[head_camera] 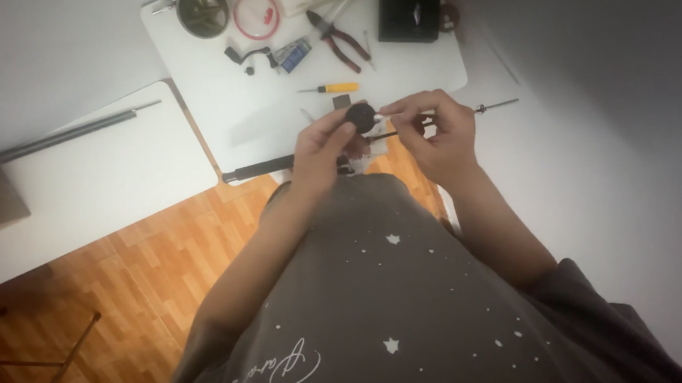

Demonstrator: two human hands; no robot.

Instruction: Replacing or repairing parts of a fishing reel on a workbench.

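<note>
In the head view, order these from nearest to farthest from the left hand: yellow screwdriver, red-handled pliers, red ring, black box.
From the left hand:
1. Yellow screwdriver, just above the hand.
2. Red-handled pliers, farther up.
3. Red ring and black box, up left and up right: too close to call.

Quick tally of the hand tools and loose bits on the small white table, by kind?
Pliers, red-handled: 1
Screwdriver, yellow-handled: 1
Red ring: 1
Metal bowl: 1
Black box: 1
Total: 5
</note>
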